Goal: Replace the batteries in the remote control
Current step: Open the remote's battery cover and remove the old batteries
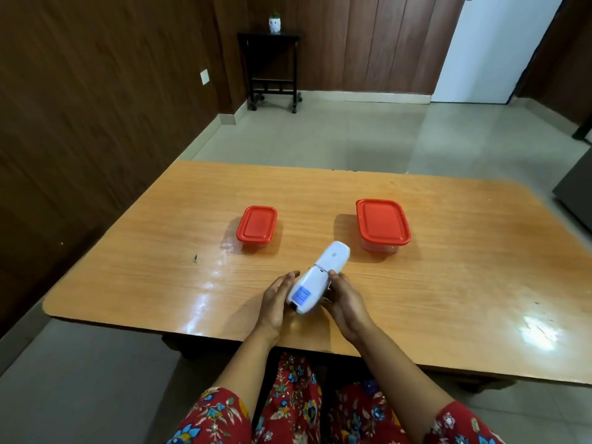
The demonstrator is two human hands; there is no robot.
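Remote control (315,277), white, back up with blue label, gripped between left hand (275,302) and right hand (346,301)

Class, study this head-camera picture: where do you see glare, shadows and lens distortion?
Head view: white glare patches on the glossy table, strongest at its near right; soft shadows fall left of both red-lidded containers; wide-angle bending curves the table edges and wall panels; the remote looks fairly sharp.
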